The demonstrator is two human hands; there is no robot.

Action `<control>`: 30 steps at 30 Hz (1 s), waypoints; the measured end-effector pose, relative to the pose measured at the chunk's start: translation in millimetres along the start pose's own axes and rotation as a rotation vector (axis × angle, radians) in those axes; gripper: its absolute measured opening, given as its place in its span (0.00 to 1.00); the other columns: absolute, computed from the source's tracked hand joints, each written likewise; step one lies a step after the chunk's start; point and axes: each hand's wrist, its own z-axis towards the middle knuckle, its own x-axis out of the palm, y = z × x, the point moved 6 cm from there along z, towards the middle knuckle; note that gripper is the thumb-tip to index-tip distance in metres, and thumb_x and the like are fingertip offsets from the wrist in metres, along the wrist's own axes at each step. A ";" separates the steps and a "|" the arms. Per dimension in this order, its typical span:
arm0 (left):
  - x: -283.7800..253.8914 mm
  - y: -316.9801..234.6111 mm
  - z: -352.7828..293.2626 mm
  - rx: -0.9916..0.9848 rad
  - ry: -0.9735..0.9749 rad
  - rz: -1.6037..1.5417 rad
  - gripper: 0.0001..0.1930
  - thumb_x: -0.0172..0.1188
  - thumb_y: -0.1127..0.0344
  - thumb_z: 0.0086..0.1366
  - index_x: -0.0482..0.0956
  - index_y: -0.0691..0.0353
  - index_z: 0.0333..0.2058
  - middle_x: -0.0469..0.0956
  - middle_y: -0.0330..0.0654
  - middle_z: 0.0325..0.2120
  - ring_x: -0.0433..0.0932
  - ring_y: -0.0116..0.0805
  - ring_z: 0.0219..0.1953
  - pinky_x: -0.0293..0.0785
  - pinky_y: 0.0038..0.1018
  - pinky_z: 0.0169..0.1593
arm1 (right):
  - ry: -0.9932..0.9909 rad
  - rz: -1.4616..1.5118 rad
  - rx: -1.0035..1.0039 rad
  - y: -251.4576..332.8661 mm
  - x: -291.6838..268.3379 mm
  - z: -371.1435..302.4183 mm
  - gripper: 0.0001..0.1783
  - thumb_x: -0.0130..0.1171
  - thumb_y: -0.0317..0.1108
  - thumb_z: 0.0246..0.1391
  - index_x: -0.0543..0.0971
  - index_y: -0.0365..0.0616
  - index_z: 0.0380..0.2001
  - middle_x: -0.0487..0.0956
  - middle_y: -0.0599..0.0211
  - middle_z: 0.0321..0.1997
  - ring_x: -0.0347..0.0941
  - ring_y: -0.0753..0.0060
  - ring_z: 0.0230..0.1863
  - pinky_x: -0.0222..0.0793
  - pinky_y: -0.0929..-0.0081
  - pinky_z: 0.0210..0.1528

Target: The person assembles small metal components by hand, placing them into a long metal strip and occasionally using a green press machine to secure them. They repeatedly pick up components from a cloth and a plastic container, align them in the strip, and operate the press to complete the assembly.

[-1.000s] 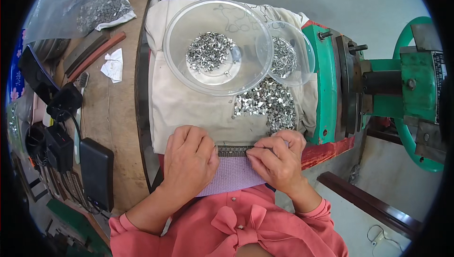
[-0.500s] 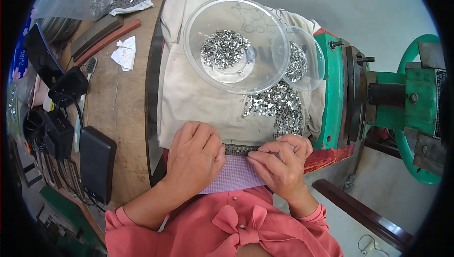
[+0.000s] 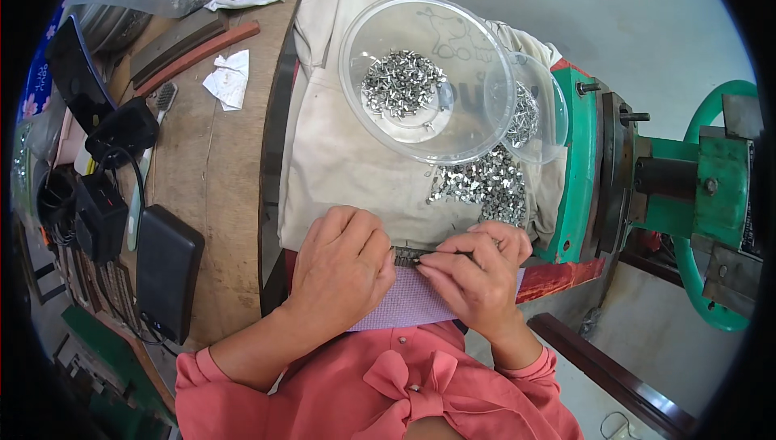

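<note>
A dark, narrow metal strip with a row of small slots or teeth (image 3: 406, 256) lies crosswise over the cloth's near edge. My left hand (image 3: 343, 270) is closed round its left end, thumb and forefinger pressed together. At the right end my right hand (image 3: 477, 274) is closed in a pinch; any small piece between its fingertips is too hidden to name. Beyond the right hand a loose pile of small shiny metal pieces (image 3: 483, 183) lies on the beige cloth (image 3: 339, 165). A large clear plastic bowl (image 3: 380, 27) holds short silvery pins (image 3: 404, 80).
A smaller clear bowl (image 3: 551, 104) with metal pieces stands partly behind the large one. At right is a green machine (image 3: 572, 197) with a handwheel (image 3: 693, 266). The wooden table (image 3: 214, 189) at left carries a black power bank (image 3: 168, 270), a brush (image 3: 166, 99) and crumpled paper (image 3: 228, 80).
The whole view has shifted slightly, so the bowls and table sit farther right. My right hand has come a little closer to my left along the strip, and less of the strip shows.
</note>
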 end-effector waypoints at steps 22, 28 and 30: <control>0.1 1.2 -1.2 0.012 0.000 -0.004 0.11 0.66 0.74 0.47 0.73 0.61 0.28 0.74 0.42 0.34 0.72 0.46 0.39 0.70 0.39 0.43 | 0.215 0.236 0.194 -24.8 18.8 14.2 0.09 0.75 0.38 0.42 0.86 0.55 0.28 0.76 0.81 0.38 0.65 0.66 0.48 0.48 0.61 0.55; -0.2 1.3 -1.3 0.009 0.012 -0.008 0.11 0.66 0.74 0.47 0.73 0.61 0.28 0.74 0.42 0.35 0.73 0.46 0.40 0.70 0.39 0.43 | 0.214 0.226 0.196 -22.5 17.9 18.2 0.07 0.74 0.34 0.41 0.85 0.51 0.26 0.78 0.78 0.37 0.66 0.67 0.47 0.49 0.63 0.55; -0.2 1.3 -1.3 0.007 0.013 -0.010 0.11 0.66 0.74 0.47 0.73 0.61 0.28 0.74 0.42 0.35 0.73 0.46 0.40 0.70 0.39 0.43 | 0.203 0.215 0.195 -21.3 16.9 19.2 0.07 0.74 0.33 0.40 0.86 0.50 0.25 0.79 0.77 0.36 0.67 0.67 0.46 0.50 0.65 0.55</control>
